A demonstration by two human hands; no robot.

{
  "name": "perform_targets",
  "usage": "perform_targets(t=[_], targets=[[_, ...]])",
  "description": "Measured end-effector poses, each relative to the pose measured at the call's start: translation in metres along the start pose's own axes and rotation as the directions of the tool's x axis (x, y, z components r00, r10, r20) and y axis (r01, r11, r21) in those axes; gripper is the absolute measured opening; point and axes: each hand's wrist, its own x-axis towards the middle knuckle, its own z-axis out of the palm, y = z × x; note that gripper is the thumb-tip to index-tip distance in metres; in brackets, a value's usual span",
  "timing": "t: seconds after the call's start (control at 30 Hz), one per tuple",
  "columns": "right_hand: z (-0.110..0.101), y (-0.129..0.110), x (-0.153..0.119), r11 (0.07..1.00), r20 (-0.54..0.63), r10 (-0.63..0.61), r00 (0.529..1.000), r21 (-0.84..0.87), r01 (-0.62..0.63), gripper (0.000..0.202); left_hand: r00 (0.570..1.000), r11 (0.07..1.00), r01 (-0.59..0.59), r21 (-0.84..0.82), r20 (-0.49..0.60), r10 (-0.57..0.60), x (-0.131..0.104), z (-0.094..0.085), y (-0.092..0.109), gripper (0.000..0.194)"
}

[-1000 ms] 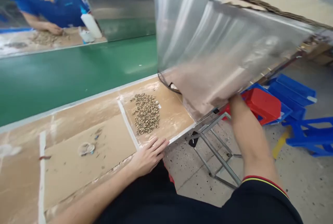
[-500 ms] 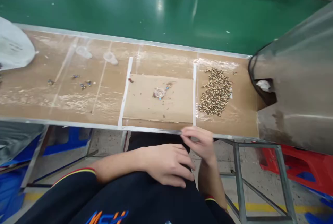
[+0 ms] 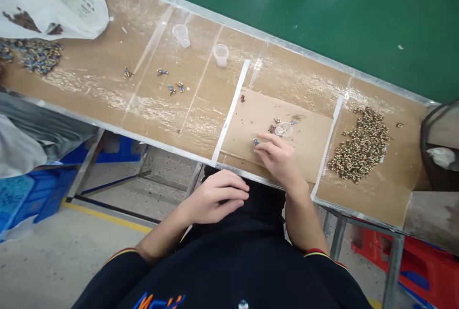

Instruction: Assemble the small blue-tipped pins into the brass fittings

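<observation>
My right hand (image 3: pixel 279 158) is over the cardboard sheet (image 3: pixel 244 127). Its fingertips are closed on a small blue-and-brass part (image 3: pixel 256 141). Just beyond the fingers stands a small clear plastic cup (image 3: pixel 284 129), with a reddish-brown bit (image 3: pixel 271 128) and a blue-tipped piece (image 3: pixel 293 122) beside it. My left hand (image 3: pixel 217 196) hovers in front of the table edge, above my lap. Its fingers are loosely bent, thumb apart, holding nothing.
On the right is a heap of small brass-coloured parts (image 3: pixel 360 146). To the left lie several blue-and-brass parts (image 3: pixel 171 89), two clear cups (image 3: pixel 221 54), a blue-and-brass pile (image 3: pixel 41 55) and a white bag (image 3: pixel 75 3). A metal housing (image 3: pixel 430 218) borders the right end.
My right hand has moved from the table edge onto the cardboard and closed on a small part. My left hand has drawn left, away from it. The view has turned and shifted left.
</observation>
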Motion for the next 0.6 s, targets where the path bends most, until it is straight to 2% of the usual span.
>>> perform_targets(t=[0.13, 0.27, 0.37, 0.47, 0.6], targets=[[-0.012, -0.003, -0.014, 0.987, -0.172, 0.072, 0.982, 0.151, -0.046, 0.007, 0.996, 1.000, 0.015, 0.021, -0.090, -0.013, 0.017, -0.003, -0.015, 0.012], [-0.014, -0.019, -0.031, 0.944, -0.287, 0.162, 0.944, 0.324, -0.064, 0.007, 0.975, 0.981, 0.192, -0.039, -0.104, -0.195, 0.033, 0.004, -0.021, 0.011], [-0.011, -0.031, -0.039, 0.918, -0.285, 0.145, 0.948, 0.395, -0.021, 0.007, 0.951, 0.942, 0.287, -0.177, -0.062, -0.301, 0.038, 0.019, -0.021, 0.013], [-0.013, -0.036, -0.040, 0.914, -0.260, 0.093, 0.961, 0.406, 0.021, 0.014, 0.946, 0.904, 0.268, -0.334, -0.084, -0.312, 0.038, 0.031, -0.023, 0.013], [-0.018, -0.032, -0.035, 0.916, -0.231, 0.031, 0.973, 0.395, 0.065, 0.023, 0.946, 0.856, 0.238, -0.460, -0.091, -0.312, 0.037, 0.036, -0.028, 0.013]])
